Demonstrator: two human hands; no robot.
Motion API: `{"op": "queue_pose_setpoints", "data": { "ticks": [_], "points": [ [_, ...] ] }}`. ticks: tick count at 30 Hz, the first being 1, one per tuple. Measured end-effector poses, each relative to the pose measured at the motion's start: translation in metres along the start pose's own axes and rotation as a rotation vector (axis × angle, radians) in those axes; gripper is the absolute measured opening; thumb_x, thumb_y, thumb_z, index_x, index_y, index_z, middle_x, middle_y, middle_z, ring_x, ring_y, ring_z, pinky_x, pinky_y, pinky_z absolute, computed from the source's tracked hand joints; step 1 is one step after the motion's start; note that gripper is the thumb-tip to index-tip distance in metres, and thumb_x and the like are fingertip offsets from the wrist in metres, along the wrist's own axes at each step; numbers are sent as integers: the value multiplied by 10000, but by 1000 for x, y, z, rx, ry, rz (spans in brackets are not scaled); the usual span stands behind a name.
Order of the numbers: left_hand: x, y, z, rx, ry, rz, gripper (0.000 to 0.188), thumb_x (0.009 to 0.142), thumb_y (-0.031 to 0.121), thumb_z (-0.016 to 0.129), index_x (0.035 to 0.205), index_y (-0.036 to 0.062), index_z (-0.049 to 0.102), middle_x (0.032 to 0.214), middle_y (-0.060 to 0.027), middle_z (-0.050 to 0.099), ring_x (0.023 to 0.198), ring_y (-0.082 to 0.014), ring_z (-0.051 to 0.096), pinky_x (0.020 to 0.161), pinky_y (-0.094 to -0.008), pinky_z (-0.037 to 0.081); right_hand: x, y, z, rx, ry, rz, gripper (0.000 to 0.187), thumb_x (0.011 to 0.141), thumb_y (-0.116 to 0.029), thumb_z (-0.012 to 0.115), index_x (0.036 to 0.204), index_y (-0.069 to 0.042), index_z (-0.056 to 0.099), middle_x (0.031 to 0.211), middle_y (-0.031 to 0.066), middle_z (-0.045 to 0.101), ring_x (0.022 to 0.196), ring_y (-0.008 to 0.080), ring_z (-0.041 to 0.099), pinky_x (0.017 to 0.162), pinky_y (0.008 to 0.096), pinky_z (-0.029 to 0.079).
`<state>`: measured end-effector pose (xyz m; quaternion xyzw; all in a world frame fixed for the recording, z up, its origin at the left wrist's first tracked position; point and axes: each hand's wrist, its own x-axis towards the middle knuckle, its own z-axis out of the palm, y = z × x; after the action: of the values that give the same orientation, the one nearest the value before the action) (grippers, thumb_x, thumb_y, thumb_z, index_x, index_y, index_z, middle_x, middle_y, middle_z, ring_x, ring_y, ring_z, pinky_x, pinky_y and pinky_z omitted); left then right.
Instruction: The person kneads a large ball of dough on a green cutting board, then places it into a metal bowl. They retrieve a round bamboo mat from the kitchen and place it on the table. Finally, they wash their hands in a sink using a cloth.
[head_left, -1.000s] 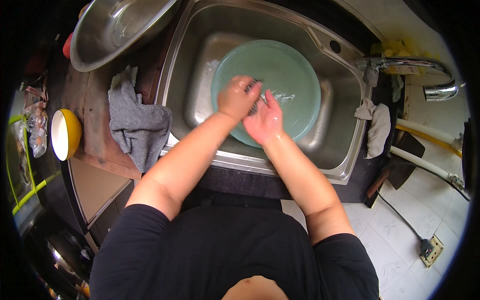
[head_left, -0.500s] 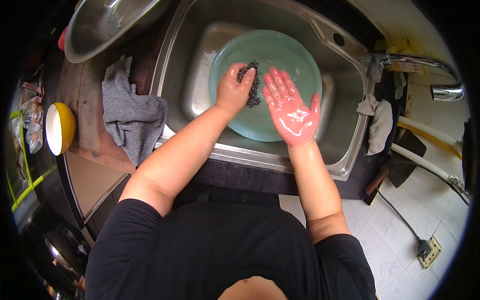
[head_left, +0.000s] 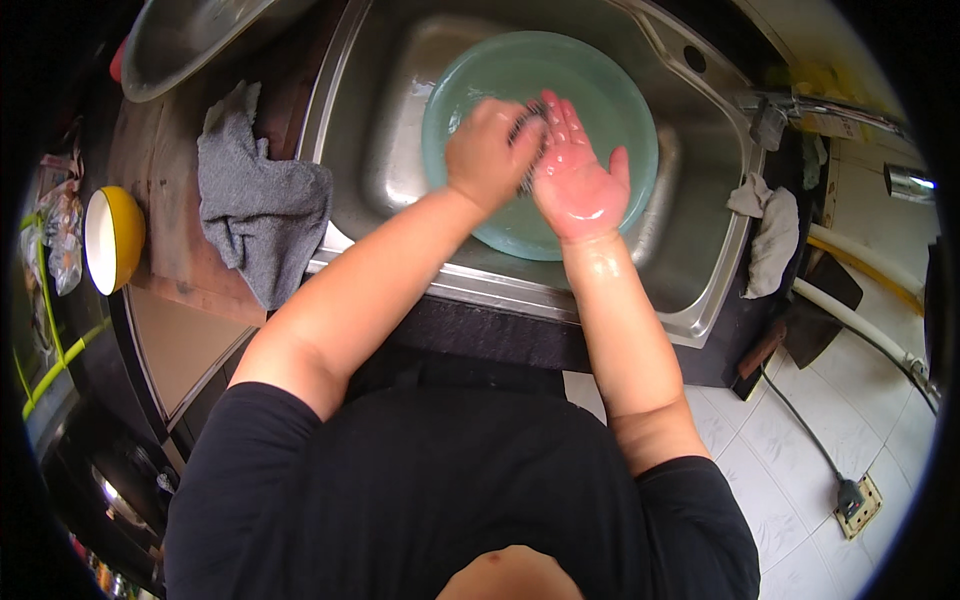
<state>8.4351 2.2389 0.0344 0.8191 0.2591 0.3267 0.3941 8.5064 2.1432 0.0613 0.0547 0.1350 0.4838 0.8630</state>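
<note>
A pale green basin point(head_left: 640, 110) with water in it stands in the steel sink point(head_left: 400, 110). Over the basin, my left hand point(head_left: 490, 150) is closed round a dark, curly metal scouring pad point(head_left: 527, 180), partly hidden by the fingers and slightly blurred. The pad is up against the finger side of my right hand point(head_left: 582, 185); whether it presses on the skin I cannot tell. My right palm faces up, wet and shiny, with the fingers stretched out and nothing held in them.
A grey cloth point(head_left: 262, 190) lies on the wooden counter left of the sink, beside a yellow bowl point(head_left: 122, 240). A large metal bowl point(head_left: 185, 50) is at the upper left. To the right are a faucet point(head_left: 910, 184), a white rag point(head_left: 775, 240) and a cleaver point(head_left: 822, 310).
My left hand has moved right with the scouring pad, up to my right hand. My right hand has shifted slightly, its palm still up. The whole view has tilted a little.
</note>
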Motion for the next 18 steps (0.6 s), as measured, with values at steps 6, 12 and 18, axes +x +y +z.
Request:
{"op": "queue_pose_setpoints", "data": {
  "ticks": [6,12,18],
  "points": [
    [-3,4,0,-376,227,-184,208,815,177,561,912,-6,542,816,-175,555,709,-280,532,679,-309,440,14,2,10,-123,80,-74,744,869,-564,162,1340,12,171,1406,178,198,1307,327,166,1068,455,129],
    [-3,15,-5,2,-11,151,251,788,213,575,920,0,548,839,-182,568,789,-297,567,681,-344,445,11,3,-20,-142,216,-93,730,871,-555,160,1325,14,200,1395,171,222,1291,314,202,1065,437,138],
    [3,-34,6,-77,-32,-588,341,824,317,513,982,18,558,942,-196,578,893,-364,546,771,-402,431,18,-1,-23,-427,270,-46,645,894,-475,241,1319,10,235,1383,166,265,1280,291,243,1041,425,189]
  ]
}}
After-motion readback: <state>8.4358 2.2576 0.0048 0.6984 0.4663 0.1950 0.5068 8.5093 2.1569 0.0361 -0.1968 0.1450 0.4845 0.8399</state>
